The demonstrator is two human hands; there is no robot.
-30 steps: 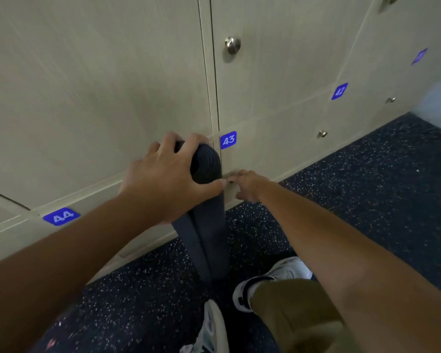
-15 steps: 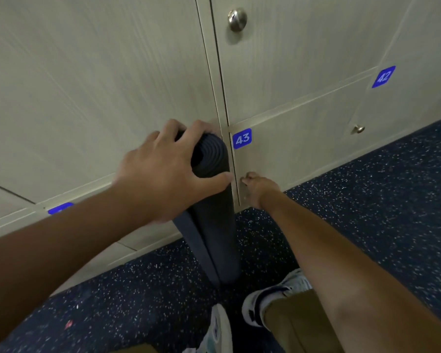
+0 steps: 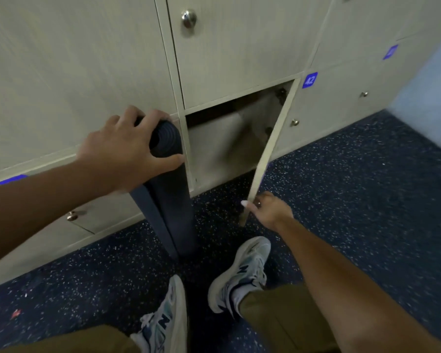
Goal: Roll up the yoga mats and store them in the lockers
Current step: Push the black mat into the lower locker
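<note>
Locker door (image 3: 270, 149) is swung open, right hand (image 3: 267, 211) pinching its bottom edge. Left hand (image 3: 124, 154) grips the top of the rolled yoga mat (image 3: 168, 200), standing upright on the floor beside the opening. Best bet imo: open the door wide, then tip the mat in end first.

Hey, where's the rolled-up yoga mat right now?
In the head view, the rolled yoga mat stands upright on the speckled floor, gripped at its top by the left hand, just left of the open locker.
</note>
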